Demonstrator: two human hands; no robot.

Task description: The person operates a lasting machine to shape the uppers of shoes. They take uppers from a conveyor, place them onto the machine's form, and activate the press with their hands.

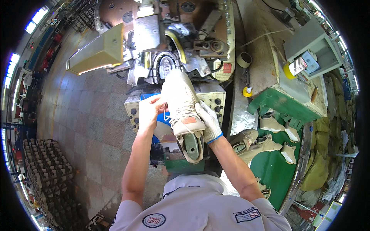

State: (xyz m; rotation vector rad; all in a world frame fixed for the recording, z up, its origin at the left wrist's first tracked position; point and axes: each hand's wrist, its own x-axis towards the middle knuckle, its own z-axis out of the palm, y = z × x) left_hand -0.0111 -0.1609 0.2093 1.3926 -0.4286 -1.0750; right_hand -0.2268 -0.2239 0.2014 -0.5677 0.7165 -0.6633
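Observation:
A beige lace-up shoe upper (pixel 180 96) on a green shoe last (pixel 191 147) is in front of me, its toe pointing away into the jaws of a metal machine (pixel 166 63). My bare left hand (pixel 151 109) pinches the shoe's left side near the loose lace. In a white knit glove with a blue cuff, my right hand (pixel 208 122) grips the shoe's right side by the ankle. The last's hollow top faces me at the heel end. My right palm is partly hidden, and the toe tip is between the machine's curved parts.
Several beige shoe uppers (pixel 266 145) lie on a green-topped bench (pixel 271 173) to my right. Beyond them stand a worn cabinet (pixel 266 69) and a grey open box (pixel 314 48). A machine lamp housing (pixel 96 50) juts out at left; a loaded rack (pixel 46 165) stands lower left.

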